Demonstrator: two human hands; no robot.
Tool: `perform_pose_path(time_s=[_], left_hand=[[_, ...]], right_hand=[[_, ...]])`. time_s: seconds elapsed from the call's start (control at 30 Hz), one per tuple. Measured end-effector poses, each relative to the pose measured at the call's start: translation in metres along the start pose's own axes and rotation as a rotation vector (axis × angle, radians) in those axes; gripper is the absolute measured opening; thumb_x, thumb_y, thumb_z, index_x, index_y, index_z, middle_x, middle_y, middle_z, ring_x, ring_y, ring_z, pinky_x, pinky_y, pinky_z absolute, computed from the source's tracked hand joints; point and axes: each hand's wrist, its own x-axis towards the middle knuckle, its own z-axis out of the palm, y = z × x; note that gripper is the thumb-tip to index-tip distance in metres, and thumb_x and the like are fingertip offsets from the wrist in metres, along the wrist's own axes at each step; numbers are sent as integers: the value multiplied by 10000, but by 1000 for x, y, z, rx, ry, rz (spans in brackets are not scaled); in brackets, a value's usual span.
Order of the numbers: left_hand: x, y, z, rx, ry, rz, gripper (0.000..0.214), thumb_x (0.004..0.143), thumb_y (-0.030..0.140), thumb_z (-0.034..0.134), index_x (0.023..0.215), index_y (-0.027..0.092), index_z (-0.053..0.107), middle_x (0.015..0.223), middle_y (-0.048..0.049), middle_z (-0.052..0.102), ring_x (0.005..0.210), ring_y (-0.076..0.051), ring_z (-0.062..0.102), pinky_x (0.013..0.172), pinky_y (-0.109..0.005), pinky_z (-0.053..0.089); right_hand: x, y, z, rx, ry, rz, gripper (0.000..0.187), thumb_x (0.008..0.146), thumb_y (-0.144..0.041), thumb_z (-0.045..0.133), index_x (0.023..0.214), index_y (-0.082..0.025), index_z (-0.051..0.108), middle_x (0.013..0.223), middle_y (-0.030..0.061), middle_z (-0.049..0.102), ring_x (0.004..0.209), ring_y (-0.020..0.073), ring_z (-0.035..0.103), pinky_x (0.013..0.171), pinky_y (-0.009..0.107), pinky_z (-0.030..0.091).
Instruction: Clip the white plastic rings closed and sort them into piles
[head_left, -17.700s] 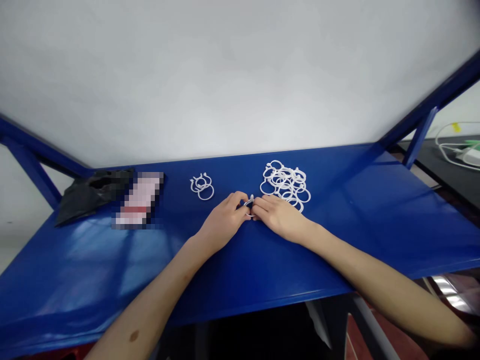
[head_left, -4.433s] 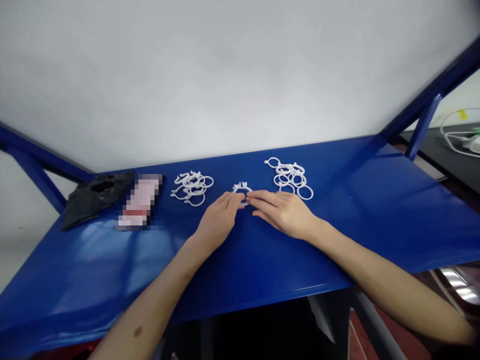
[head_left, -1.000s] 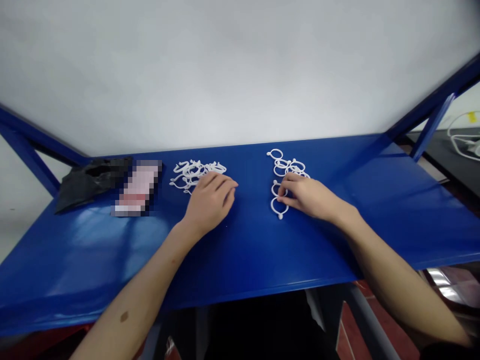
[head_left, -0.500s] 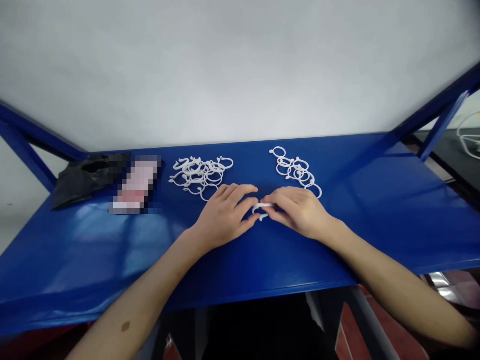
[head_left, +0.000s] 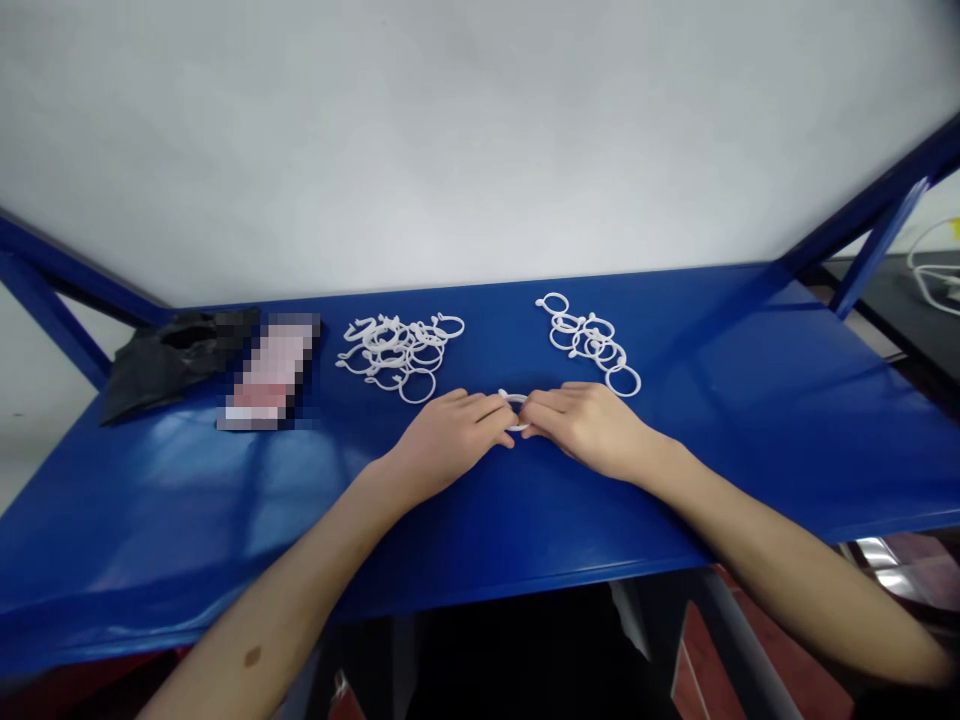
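Observation:
Between my two hands is a white plastic curtain ring point(head_left: 515, 398), low over the blue tabletop. My left hand point(head_left: 459, 432) is closed on its left side, fingers curled over the rim. On the opposite side my right hand point(head_left: 589, 420) pinches the same ring, its fingertips almost meeting those of the left. Part of the ring is hidden behind the fingers. Beyond my left hand lies a tangled pile of white curtain rings point(head_left: 416, 385). Past my right hand is a looser, overlapping group of rings point(head_left: 623, 381), apparently with small knobs.
A blue table point(head_left: 480, 540) carries everything. At its left lie a crumpled black plastic bag point(head_left: 146, 370) and a pixelated pinkish rectangular thing point(head_left: 274, 360). A pale wall point(head_left: 480, 150) rises behind, with blue frame bars point(head_left: 877, 250) at both sides.
My left fingers, spread apart before, have closed on the ring. The ring has turned from nearly edge-on to flatter. My hands are a little closer together.

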Motion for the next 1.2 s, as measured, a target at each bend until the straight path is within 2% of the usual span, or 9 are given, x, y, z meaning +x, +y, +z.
perform_pose_path(time_s=[0.13, 0.37, 0.43, 0.53, 0.63, 0.83, 1.0, 1.1, 1.2], left_hand=[[2, 5, 4, 30, -28, -34, 268, 1036, 220, 451, 798, 190, 569, 722, 28, 644, 624, -130, 588, 589, -309, 324], [5, 15, 5, 264, 2, -139, 275, 1010, 158, 440, 767, 183, 567, 725, -4, 630, 578, -169, 543, 610, -346, 334], [4, 9, 7, 247, 19, -133, 240, 1011, 175, 452, 824, 176, 601, 753, -12, 644, 634, -179, 568, 634, -344, 359], [-2, -9, 8, 225, 61, -145, 155, 997, 192, 502, 1010, 175, 656, 856, -31, 691, 785, -202, 602, 716, -347, 410], [-11, -29, 6, 238, 33, -192, 245, 942, 62, 498, 1025, 191, 689, 945, -48, 721, 884, -232, 587, 775, -373, 438], [-19, -41, 4, 321, -51, -404, 254, 922, 135, 527, 1071, 183, 726, 1022, -103, 726, 1015, -317, 572, 869, -488, 437], [-14, -34, 2, 322, 1, -503, 255, 961, 314, 546, 1066, 166, 725, 1014, -115, 732, 1034, -342, 581, 872, -502, 434], [-11, -30, 0, 300, 39, -479, 238, 969, 320, 548, 1041, 177, 725, 983, -102, 737, 1008, -322, 589, 870, -483, 431], [-9, -26, 0, 265, 75, -402, 209, 973, 296, 552, 1016, 184, 722, 961, -81, 741, 979, -290, 592, 883, -457, 428]], right_hand=[[2, -9, 2, -174, 36, -3, 256, 1039, -192, 440, 838, -168, 597, 745, 13, 645, 609, 145, 540, 604, 310, 306], [6, -18, 7, -235, 78, 135, 286, 1033, -175, 422, 820, -152, 610, 757, 33, 655, 578, 150, 556, 564, 328, 313], [5, -12, 7, -112, 81, 151, 249, 1045, -256, 446, 921, -152, 635, 858, 45, 687, 643, 152, 605, 576, 308, 378], [1, 7, 0, 46, 164, 191, 306, 1021, -388, 508, 1214, -170, 598, 1243, 103, 647, 877, 177, 668, 684, 297, 502], [-7, 33, -12, -23, 229, 417, 294, 1006, -356, 515, 1222, -180, 610, 1276, 117, 616, 967, 226, 656, 743, 353, 547], [-26, 70, -31, -172, -58, 649, 291, 827, -410, 700, 1042, -215, 715, 1246, 137, 576, 1052, 326, 598, 871, 496, 535], [-27, 70, -29, -109, -157, 734, 293, 854, -342, 664, 1117, -215, 676, 1222, 128, 566, 908, 259, 649, 786, 427, 562], [-25, 67, -26, -75, -143, 697, 257, 873, -283, 642, 1104, -174, 672, 1185, 137, 577, 835, 231, 655, 812, 423, 560], [-22, 63, -26, -5, 1, 610, 236, 892, -290, 636, 1082, -155, 675, 1182, 140, 592, 852, 234, 661, 842, 426, 558]])
